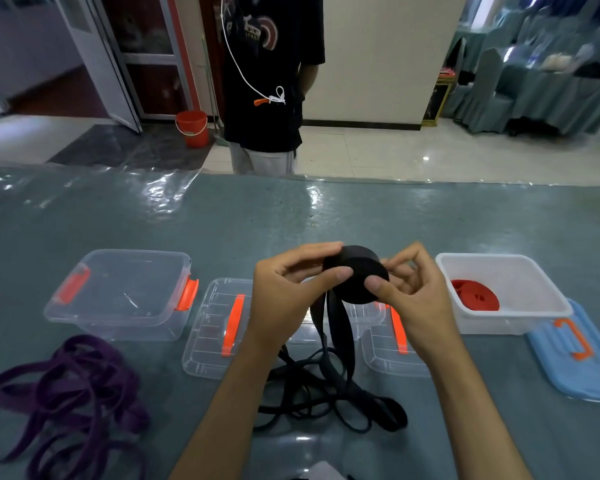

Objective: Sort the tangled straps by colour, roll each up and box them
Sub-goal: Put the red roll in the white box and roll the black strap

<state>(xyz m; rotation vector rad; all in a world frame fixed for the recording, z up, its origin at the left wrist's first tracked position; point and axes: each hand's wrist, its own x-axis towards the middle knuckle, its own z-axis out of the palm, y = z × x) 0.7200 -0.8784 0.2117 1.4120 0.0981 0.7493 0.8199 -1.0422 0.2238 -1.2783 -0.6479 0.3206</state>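
Note:
A partly rolled black strap [357, 275] is held above the table between my left hand [291, 289] and my right hand [413, 292]. Its loose tail hangs down to a tangled black heap [329, 400] on the table between my forearms. A purple strap [63, 393] lies in loose loops at the near left. A rolled red strap [475, 294] sits inside the white box [520, 320] on the right. An empty clear box [118, 323] with orange latches stands at the left.
Two clear lids with orange handles [215, 341] [392, 355] lie flat on the table behind my hands. A blue lid [579, 362] rests at the right, under the white box's corner. A person in a black shirt [267, 74] stands beyond the table's far edge.

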